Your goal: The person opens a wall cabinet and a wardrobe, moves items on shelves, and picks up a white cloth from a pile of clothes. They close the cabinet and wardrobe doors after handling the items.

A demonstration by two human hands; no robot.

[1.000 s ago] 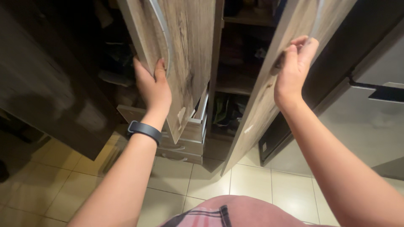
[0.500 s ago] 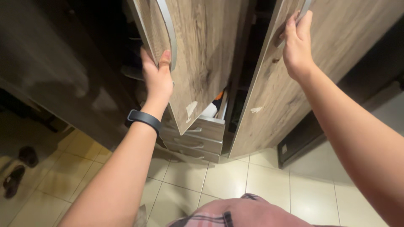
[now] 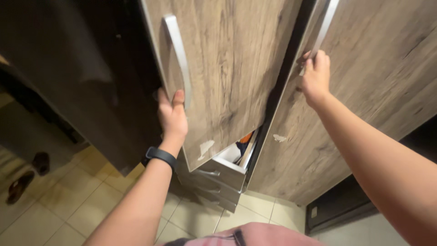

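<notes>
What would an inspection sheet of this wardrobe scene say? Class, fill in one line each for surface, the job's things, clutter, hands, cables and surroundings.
Surface: pale tiled floor, seen from above.
Job's things: two wood-grain wardrobe doors; the left door has chipped spots near its lower edge, the right door one chip. Each carries a long silver handle. A narrow dark gap shows between them.
Clutter: an open drawer sticks out below the left door, with something orange inside.
Hands: left hand grips the left door's edge, dark wristband on the wrist; right hand holds the right door by its handle.
Cables: nothing seen.
Surroundings: dark cabinet panel on the left; sandals on the floor.
</notes>
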